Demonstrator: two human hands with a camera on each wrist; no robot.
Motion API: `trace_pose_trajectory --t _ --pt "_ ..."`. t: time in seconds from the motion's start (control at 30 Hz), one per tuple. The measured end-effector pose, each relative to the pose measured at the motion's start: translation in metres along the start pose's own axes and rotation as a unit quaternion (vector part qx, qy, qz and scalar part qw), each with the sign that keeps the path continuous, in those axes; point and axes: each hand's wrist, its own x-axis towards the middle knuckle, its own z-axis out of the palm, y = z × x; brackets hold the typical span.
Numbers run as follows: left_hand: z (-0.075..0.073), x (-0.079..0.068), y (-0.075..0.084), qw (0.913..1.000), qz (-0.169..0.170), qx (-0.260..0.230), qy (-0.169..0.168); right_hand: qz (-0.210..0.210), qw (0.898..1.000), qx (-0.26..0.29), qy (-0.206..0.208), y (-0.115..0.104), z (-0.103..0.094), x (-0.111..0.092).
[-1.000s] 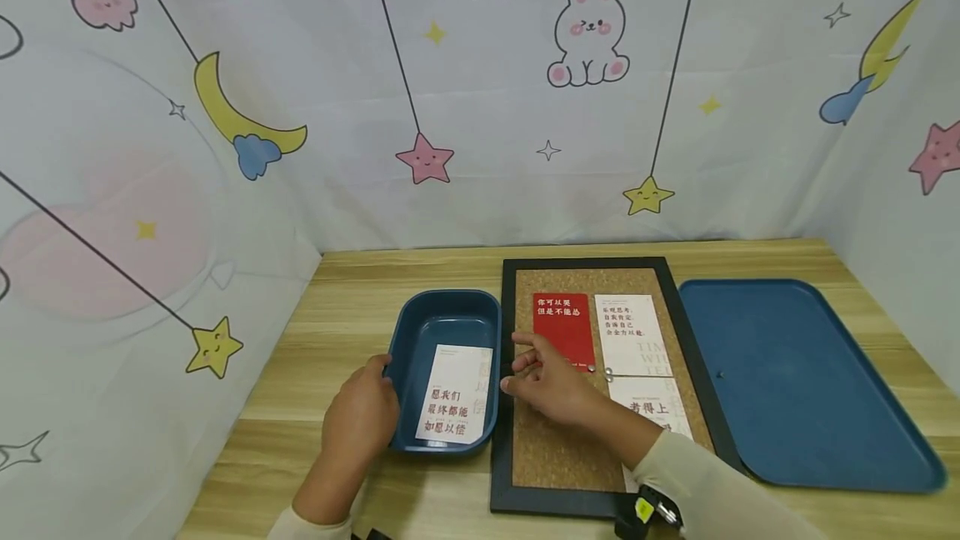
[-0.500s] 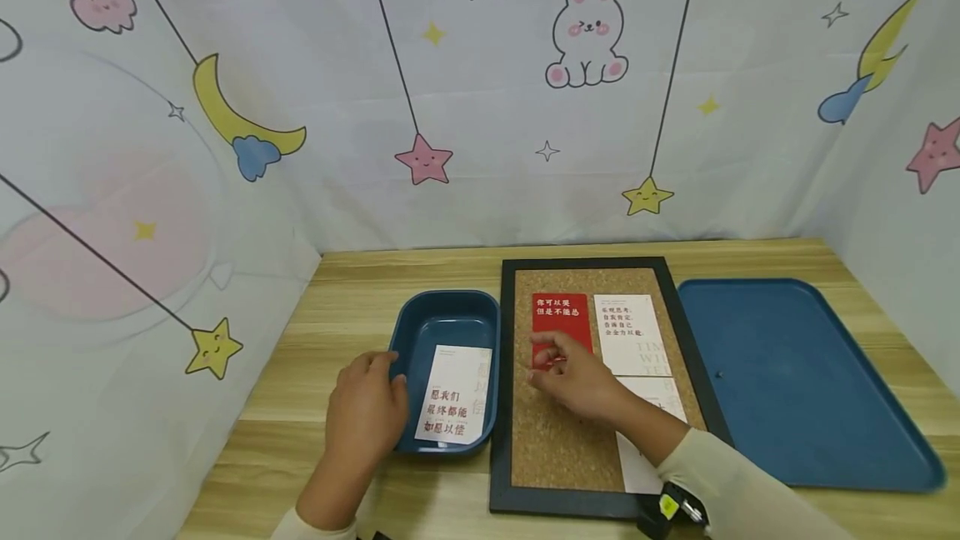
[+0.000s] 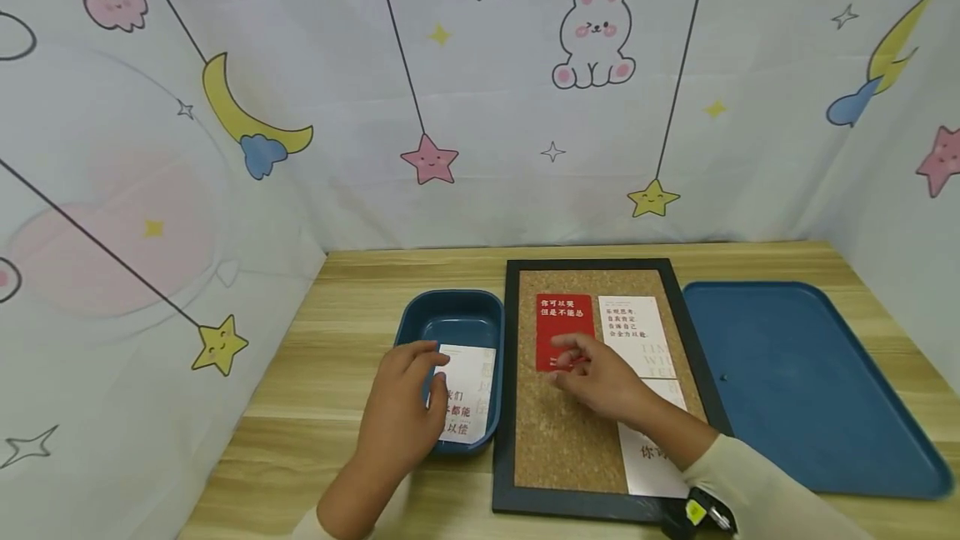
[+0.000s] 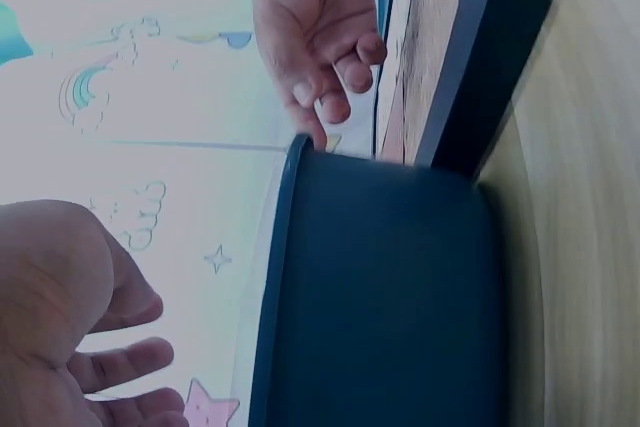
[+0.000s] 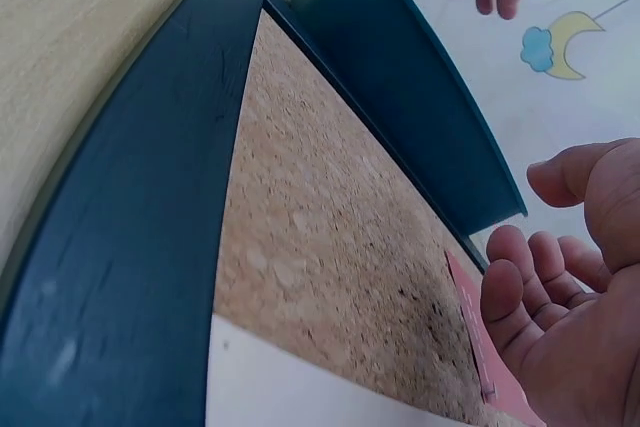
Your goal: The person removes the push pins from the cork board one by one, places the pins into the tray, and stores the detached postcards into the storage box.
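My left hand (image 3: 405, 407) hangs over the left side of the blue bin (image 3: 450, 304), fingers relaxed and holding nothing. Inside that bin lies a white card (image 3: 471, 382) with red lettering, its left part hidden by my fingers. My right hand (image 3: 603, 382) is loosely curled above the cork board (image 3: 562, 448), overlapping the lower part of a red card (image 3: 564, 319); the right wrist view shows the palm (image 5: 590, 367) bare. Two more white cards, an upper one (image 3: 630, 327) and a lower one (image 3: 648, 465), lie on the board's right side. My right forearm partly covers the lower card.
A flat blue tray (image 3: 810, 390) sits to the right of the board, with a small pin (image 3: 723, 377) on it. The board's raised black frame (image 3: 512, 407) stands close beside the bin. A printed white curtain (image 3: 495, 190) closes off the back of the wooden table (image 3: 360, 282).
My left hand has moved right, from the bin's left rim to over its inside. The right hand has shifted right from the board's left edge to the red card. The cards stay put.
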Motion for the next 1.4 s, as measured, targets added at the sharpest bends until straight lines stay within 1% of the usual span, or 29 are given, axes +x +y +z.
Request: trace_pose_trajectory --t 0.07,0.13,0.27,0.37,0.5,0.8,1.03,1.17,1.4 --pt "0.002 0.001 0.004 0.9997 0.022 -0.007 0.001 0.000 1.000 -0.003 0.001 0.002 -0.003 -0.001" --pt "0.004 0.001 0.007 0.9985 0.052 -0.014 0.008 0.000 1.000 -0.005 0.002 0.004 -0.005 -0.002" --pt "0.007 0.001 0.014 0.9936 0.107 -0.034 0.010 -0.004 1.000 -0.013 0.000 0.007 -0.011 -0.005" --pt "0.009 0.001 0.021 0.9899 0.133 -0.049 0.003 -0.005 1.000 -0.015 0.000 0.009 -0.013 -0.005" --pt "0.013 -0.001 0.032 0.9852 0.162 -0.057 -0.009 -0.004 1.000 -0.012 0.005 0.012 -0.017 -0.008" --pt "0.021 -0.007 0.050 0.9760 0.206 -0.054 -0.046 -0.012 1.000 -0.007 -0.006 0.017 -0.027 -0.013" --pt "0.027 -0.009 0.063 0.9695 0.211 -0.069 -0.103 -0.015 1.000 -0.005 -0.012 0.017 -0.033 -0.015" --pt "0.033 -0.010 0.067 0.9646 0.229 -0.061 -0.115 -0.015 1.000 -0.011 -0.009 0.019 -0.036 -0.016" --pt "0.039 -0.015 0.069 0.9563 0.257 -0.042 -0.132 -0.017 0.999 -0.028 -0.003 0.020 -0.042 -0.019"
